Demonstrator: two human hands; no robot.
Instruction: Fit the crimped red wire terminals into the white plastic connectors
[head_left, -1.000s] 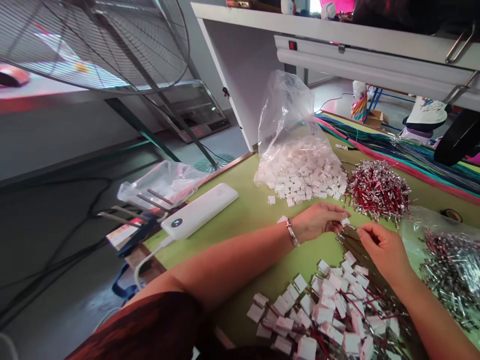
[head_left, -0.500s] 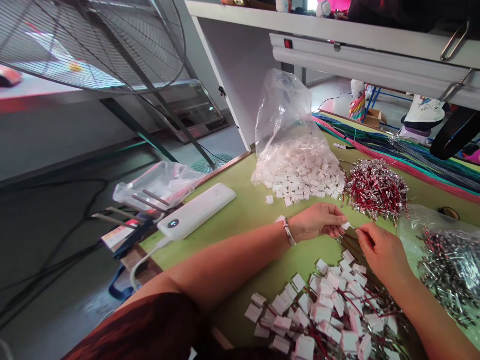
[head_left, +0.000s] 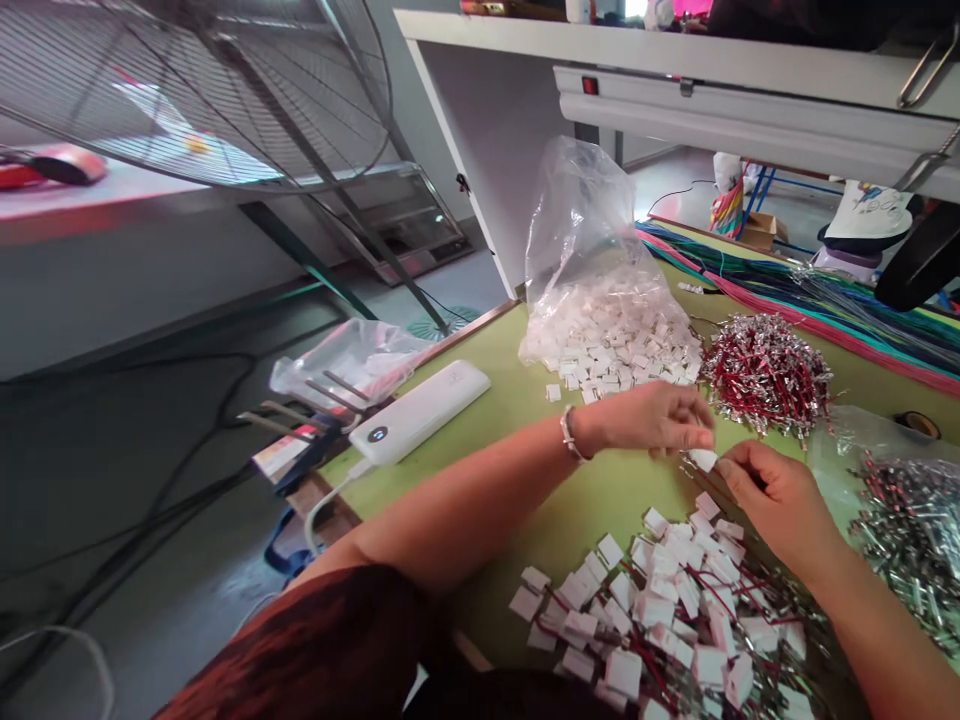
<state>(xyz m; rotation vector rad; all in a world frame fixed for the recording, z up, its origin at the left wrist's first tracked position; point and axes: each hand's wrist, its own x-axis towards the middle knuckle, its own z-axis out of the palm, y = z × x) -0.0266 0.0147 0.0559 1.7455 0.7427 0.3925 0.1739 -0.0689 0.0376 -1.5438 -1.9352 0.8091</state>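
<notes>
A white plastic connector housing (head_left: 703, 459) with a thin wire shows between my two hands. My right hand (head_left: 776, 495) pinches it at its wire end, thumb against the fingers. My left hand (head_left: 667, 418) is just above it, fingers loosened and apart, the thumb close over the housing; a little blur is on the fingers. Beneath my hands lies a heap of white connectors with red and dark wires (head_left: 664, 590). Beyond my left hand is a pile of short red wires with metal terminals (head_left: 769, 375).
A clear bag (head_left: 581, 215) spills loose white housings behind my left hand. At right is another bag of terminal wires (head_left: 911, 530) beside a tape roll (head_left: 919, 425). Long coloured wires (head_left: 817, 300) line the back edge. A white power bank (head_left: 431, 410) lies left, near a fan (head_left: 300, 90).
My left fingers have loosened from the white connector and lifted slightly. The connector is now by my right fingertips. The whole view has shifted a little.
</notes>
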